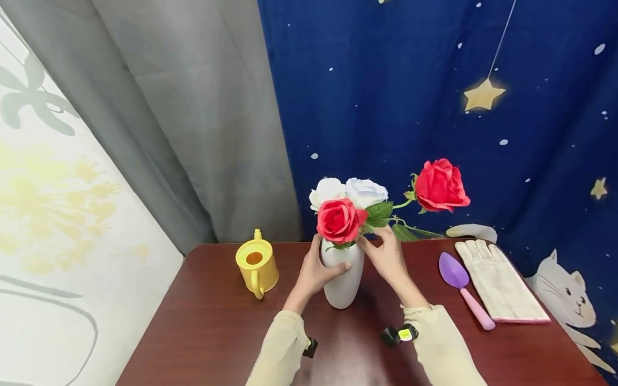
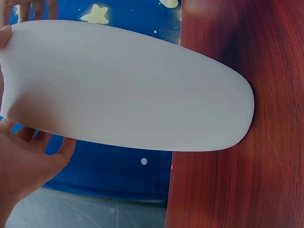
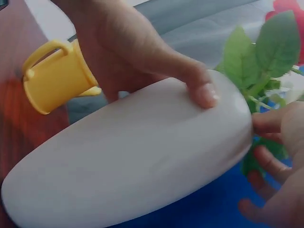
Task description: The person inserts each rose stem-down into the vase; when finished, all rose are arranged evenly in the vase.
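Observation:
A white vase stands upright on the table. My left hand grips its upper part, thumb across the front and fingers round the far left side. Two white roses and a red rose cluster over its mouth. Another red rose leans far out to the right on a green stem. At the right of the mouth, my right hand pinches at the stems with thumb and index finger, the other fingers spread loosely; leaves and rim partly hide the pinch. Green leaves show beside it in the right wrist view.
Left of the vase is a yellow watering can. To the right lie a trowel with purple blade and pink handle, and a pair of cream gloves. Grey and blue curtains hang behind the dark red table.

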Tool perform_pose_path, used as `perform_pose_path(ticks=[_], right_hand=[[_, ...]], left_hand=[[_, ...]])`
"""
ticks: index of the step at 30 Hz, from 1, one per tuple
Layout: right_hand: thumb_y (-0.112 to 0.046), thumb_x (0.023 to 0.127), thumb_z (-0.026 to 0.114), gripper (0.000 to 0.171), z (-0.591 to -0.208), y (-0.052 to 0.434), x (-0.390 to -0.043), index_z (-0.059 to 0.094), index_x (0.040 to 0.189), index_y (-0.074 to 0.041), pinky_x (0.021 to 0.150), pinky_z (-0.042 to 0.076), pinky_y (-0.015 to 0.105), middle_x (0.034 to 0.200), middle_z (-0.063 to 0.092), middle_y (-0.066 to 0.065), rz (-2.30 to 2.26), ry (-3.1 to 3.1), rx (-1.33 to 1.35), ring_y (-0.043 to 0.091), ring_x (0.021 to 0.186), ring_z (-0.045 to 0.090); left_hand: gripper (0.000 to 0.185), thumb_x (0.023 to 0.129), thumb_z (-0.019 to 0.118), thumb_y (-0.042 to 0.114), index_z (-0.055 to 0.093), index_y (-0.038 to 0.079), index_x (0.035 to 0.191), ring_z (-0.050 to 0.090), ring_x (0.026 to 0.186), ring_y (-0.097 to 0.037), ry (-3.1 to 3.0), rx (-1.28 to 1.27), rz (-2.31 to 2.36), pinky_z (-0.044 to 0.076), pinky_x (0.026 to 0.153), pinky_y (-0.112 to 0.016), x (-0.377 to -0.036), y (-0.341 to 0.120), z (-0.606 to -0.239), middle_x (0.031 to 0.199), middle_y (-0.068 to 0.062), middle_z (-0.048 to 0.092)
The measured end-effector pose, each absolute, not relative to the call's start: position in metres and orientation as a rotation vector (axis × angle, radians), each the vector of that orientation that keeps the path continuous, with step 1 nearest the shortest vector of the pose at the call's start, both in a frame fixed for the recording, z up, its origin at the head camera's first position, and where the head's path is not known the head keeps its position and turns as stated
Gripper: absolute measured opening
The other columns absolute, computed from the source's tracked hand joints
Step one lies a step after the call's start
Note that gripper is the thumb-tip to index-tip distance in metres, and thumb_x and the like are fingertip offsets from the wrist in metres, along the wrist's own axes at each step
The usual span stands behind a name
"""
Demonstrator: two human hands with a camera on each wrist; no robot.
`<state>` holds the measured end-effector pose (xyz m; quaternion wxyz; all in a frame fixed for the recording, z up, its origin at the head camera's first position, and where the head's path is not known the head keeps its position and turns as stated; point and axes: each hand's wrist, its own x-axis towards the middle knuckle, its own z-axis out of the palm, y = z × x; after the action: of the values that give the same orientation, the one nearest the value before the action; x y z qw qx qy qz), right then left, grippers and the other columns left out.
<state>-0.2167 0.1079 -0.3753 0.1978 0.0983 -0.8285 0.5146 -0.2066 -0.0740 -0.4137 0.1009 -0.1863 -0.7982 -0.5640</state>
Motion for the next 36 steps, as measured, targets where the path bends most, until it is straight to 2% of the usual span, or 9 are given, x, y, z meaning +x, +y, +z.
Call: perform_pose_path(ticks=[4, 9, 12, 16, 21, 25, 27, 31, 36], right_hand=[[-0.026, 0.074, 0.078, 0.031, -0.359, 0.109, -0.218, 0.073, 0.089, 0.0, 0.09, 0.04, 0.045, 0.11, 0.06, 0.021, 1.451, -2.41, 0.22, 0.032, 0.112, 0.049], [-0.02, 0.074, 0.075, 0.02, -0.355, 0.106, -0.222, 0.074, 0.082, -0.002, 0.072, 0.043, 0.033, 0.087, 0.065, 0.011, 1.482, -2.475, 0.298, 0.026, 0.089, 0.056], [-0.013, 0.076, 0.074, 0.018, -0.359, 0.107, -0.223, 0.073, 0.088, 0.001, 0.072, 0.045, 0.03, 0.091, 0.064, 0.012, 1.602, -2.464, 0.314, 0.024, 0.087, 0.056], [-0.01, 0.076, 0.075, 0.031, -0.364, 0.109, -0.219, 0.067, 0.103, 0.003, 0.079, 0.047, 0.031, 0.107, 0.062, 0.016, 1.773, -2.417, 0.264, 0.026, 0.096, 0.057], [-0.009, 0.077, 0.075, 0.037, -0.365, 0.112, -0.214, 0.062, 0.11, 0.002, 0.08, 0.049, 0.027, 0.103, 0.066, 0.01, 1.923, -2.201, 0.257, 0.022, 0.097, 0.061], [-0.006, 0.079, 0.073, 0.029, -0.366, 0.116, -0.214, 0.066, 0.105, 0.004, 0.077, 0.049, 0.023, 0.09, 0.068, -0.002, 1.938, -2.033, 0.281, 0.01, 0.089, 0.063], [-0.005, 0.079, 0.073, 0.026, -0.366, 0.116, -0.214, 0.069, 0.102, 0.004, 0.075, 0.05, 0.022, 0.087, 0.069, -0.002, 1.884, -2.02, 0.28, 0.008, 0.085, 0.062], [-0.011, 0.077, 0.075, 0.019, -0.365, 0.116, -0.217, 0.073, 0.093, 0.0, 0.063, 0.047, 0.022, 0.077, 0.067, 0.007, 1.72, -2.159, 0.239, 0.011, 0.071, 0.058], [-0.016, 0.077, 0.072, 0.018, -0.365, 0.113, -0.22, 0.071, 0.088, -0.002, 0.058, 0.041, 0.027, 0.072, 0.061, 0.008, 1.568, -2.433, 0.23, 0.019, 0.067, 0.051]], left_hand=[[0.086, 0.07, 0.082, 0.026, 0.031, 0.019, 0.138, 0.054, 0.107, -0.022, -2.361, -0.528, -1.668, 0.049, 0.08, -0.04, -0.218, -0.077, -0.431, 0.127, -0.004, 0.05], [0.084, 0.069, 0.082, 0.03, 0.032, 0.024, 0.136, 0.054, 0.104, -0.017, -2.366, -0.503, -1.658, 0.049, 0.079, -0.037, -0.221, -0.081, -0.434, 0.124, 0.001, 0.051], [0.083, 0.069, 0.082, 0.03, 0.033, 0.023, 0.136, 0.055, 0.102, -0.017, -2.373, -0.502, -1.652, 0.049, 0.079, -0.037, -0.221, -0.081, -0.435, 0.123, 0.0, 0.052], [0.085, 0.071, 0.081, 0.028, 0.031, 0.019, 0.138, 0.053, 0.106, -0.02, -2.381, -0.522, -1.663, 0.048, 0.082, -0.039, -0.218, -0.078, -0.431, 0.127, -0.003, 0.05], [0.085, 0.072, 0.081, 0.019, 0.03, 0.01, 0.139, 0.052, 0.11, -0.027, -2.366, -0.544, -1.673, 0.047, 0.085, -0.044, -0.204, -0.074, -0.409, 0.129, -0.01, 0.049], [0.084, 0.073, 0.08, 0.019, 0.03, 0.009, 0.139, 0.052, 0.11, -0.026, -2.376, -0.546, -1.658, 0.047, 0.086, -0.043, -0.199, -0.073, -0.4, 0.13, -0.011, 0.049], [0.085, 0.072, 0.081, 0.019, 0.03, 0.01, 0.14, 0.052, 0.111, -0.027, -2.368, -0.545, -1.665, 0.047, 0.086, -0.044, -0.201, -0.073, -0.403, 0.13, -0.011, 0.049], [0.091, 0.071, 0.082, 0.025, 0.026, 0.017, 0.142, 0.052, 0.111, -0.024, -2.364, -0.545, -1.644, 0.047, 0.084, -0.043, -0.214, -0.074, -0.421, 0.133, -0.006, 0.047], [0.09, 0.07, 0.082, 0.029, 0.028, 0.022, 0.141, 0.053, 0.108, -0.019, -2.371, -0.536, -1.639, 0.048, 0.082, -0.039, -0.22, -0.074, -0.431, 0.13, -0.001, 0.048]])
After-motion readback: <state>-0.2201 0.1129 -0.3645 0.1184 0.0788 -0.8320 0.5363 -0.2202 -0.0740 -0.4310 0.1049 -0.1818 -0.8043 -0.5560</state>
